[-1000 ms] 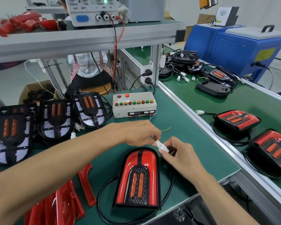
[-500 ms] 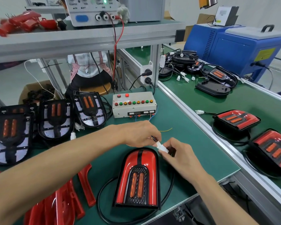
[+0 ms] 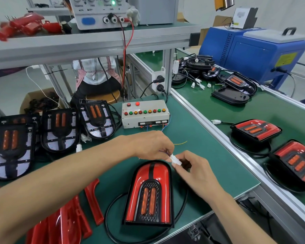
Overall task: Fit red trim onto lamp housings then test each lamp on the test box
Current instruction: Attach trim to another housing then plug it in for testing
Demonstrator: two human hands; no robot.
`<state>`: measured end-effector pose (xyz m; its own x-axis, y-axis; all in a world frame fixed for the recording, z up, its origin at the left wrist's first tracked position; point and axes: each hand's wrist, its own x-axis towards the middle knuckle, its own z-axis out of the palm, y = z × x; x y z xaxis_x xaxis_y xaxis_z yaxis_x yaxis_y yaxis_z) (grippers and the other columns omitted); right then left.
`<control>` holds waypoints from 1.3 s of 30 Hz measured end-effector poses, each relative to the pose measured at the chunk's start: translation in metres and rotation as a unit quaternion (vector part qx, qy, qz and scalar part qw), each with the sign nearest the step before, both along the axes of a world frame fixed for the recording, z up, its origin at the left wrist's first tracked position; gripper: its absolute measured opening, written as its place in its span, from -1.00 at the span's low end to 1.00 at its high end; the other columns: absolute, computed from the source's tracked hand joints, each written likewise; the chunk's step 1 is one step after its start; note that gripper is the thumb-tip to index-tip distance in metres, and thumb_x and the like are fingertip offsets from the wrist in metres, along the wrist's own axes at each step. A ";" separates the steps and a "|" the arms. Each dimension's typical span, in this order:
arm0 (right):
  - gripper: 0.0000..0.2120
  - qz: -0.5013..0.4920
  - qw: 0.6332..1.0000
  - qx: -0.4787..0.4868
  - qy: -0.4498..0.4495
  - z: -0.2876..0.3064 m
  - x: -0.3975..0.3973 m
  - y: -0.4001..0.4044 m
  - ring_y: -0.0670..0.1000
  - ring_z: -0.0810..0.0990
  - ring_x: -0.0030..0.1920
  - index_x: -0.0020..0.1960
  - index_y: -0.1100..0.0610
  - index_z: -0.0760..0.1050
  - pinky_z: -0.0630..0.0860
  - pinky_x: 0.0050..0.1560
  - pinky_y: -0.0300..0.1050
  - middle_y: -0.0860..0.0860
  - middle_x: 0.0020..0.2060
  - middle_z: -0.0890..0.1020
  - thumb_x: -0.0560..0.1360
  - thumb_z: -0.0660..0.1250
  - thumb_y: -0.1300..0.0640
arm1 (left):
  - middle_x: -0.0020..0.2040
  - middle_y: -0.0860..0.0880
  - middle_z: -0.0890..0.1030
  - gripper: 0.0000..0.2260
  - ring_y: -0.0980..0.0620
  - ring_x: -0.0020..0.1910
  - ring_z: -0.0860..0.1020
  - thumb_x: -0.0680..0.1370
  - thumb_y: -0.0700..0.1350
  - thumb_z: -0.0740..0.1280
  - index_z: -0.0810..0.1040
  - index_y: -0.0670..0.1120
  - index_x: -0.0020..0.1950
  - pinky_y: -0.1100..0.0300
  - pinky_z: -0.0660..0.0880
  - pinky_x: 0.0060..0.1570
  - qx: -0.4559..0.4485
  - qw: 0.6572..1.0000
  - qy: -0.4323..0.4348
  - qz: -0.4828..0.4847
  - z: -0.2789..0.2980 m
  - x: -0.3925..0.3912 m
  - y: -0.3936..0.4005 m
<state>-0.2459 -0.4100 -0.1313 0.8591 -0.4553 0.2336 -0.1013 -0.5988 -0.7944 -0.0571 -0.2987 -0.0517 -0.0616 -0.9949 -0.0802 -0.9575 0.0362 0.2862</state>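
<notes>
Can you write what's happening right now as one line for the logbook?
step: plugging in lamp | left hand: pinches test-box wires | right hand: pinches white connector | lamp: red trim fitted, unlit | test box
</notes>
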 end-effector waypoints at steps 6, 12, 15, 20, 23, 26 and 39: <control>-0.92 -0.004 1.000 0.006 0.006 -0.004 0.000 0.000 -0.10 0.56 -0.24 -0.06 -0.09 0.61 0.42 -0.22 -0.33 -0.21 -0.21 0.65 0.53 0.48 0.07 | 0.02 -0.05 0.70 -0.84 -0.06 0.03 0.60 0.59 -0.11 0.40 0.67 -0.11 0.13 0.02 0.49 0.06 0.030 0.999 -0.025 -0.009 0.003 -0.001 -0.001; -0.95 -0.015 1.000 0.002 0.006 -0.003 0.001 0.002 -0.08 0.59 -0.19 -0.04 -0.11 0.62 0.49 -0.19 -0.24 -0.24 -0.18 0.67 0.54 0.46 0.03 | -0.01 -0.08 0.71 -0.84 -0.12 0.01 0.62 0.60 -0.14 0.37 0.69 -0.13 0.12 -0.01 0.47 0.05 0.029 0.998 -0.058 -0.023 0.007 -0.005 -0.003; -0.89 -0.033 0.999 0.006 0.006 -0.004 0.003 0.004 -0.07 0.57 -0.23 -0.09 -0.18 0.60 0.46 -0.24 -0.26 -0.23 -0.22 0.65 0.53 0.46 0.04 | 0.00 -0.09 0.71 -0.83 -0.12 0.03 0.61 0.63 -0.13 0.35 0.68 -0.14 0.14 -0.01 0.47 0.08 0.028 0.996 -0.078 -0.038 0.013 -0.005 -0.005; -0.78 -0.052 0.999 0.003 -0.002 -0.004 0.006 0.006 -0.07 0.55 -0.24 -0.15 -0.27 0.55 0.45 -0.24 -0.27 -0.22 -0.25 0.65 0.52 0.46 0.05 | 0.01 -0.13 0.69 -0.82 -0.16 0.05 0.59 0.64 -0.15 0.33 0.67 -0.20 0.13 0.00 0.44 0.08 0.015 0.995 -0.083 -0.050 0.012 -0.006 -0.007; -0.73 -0.057 0.998 -0.017 -0.005 -0.006 0.006 0.007 -0.10 0.55 -0.25 -0.17 -0.31 0.53 0.41 -0.24 -0.35 -0.25 -0.24 0.65 0.51 0.48 0.07 | 0.00 -0.15 0.70 -0.83 -0.17 0.05 0.59 0.63 -0.18 0.34 0.67 -0.21 0.13 0.06 0.42 0.06 0.000 0.996 -0.070 -0.047 0.006 -0.006 -0.005; -0.72 -0.064 0.998 -0.026 -0.001 -0.009 0.004 0.008 -0.12 0.55 -0.25 -0.17 -0.30 0.53 0.39 -0.24 -0.38 -0.29 -0.22 0.65 0.51 0.49 0.08 | 0.00 -0.14 0.70 -0.83 -0.17 0.04 0.59 0.62 -0.18 0.35 0.68 -0.21 0.12 0.05 0.43 0.07 -0.013 0.997 -0.066 -0.048 0.001 -0.006 -0.003; -0.89 -0.147 0.989 -0.007 0.002 0.013 -0.035 0.022 -0.18 0.62 -0.20 0.00 -0.09 0.67 0.45 -0.16 -0.38 -0.16 -0.23 0.67 0.54 0.41 -0.07 | 0.22 -0.02 0.68 -0.67 -0.07 0.21 0.60 0.63 0.05 0.37 0.61 -0.06 0.35 0.03 0.49 0.22 0.013 0.995 -0.092 0.043 0.004 0.012 -0.002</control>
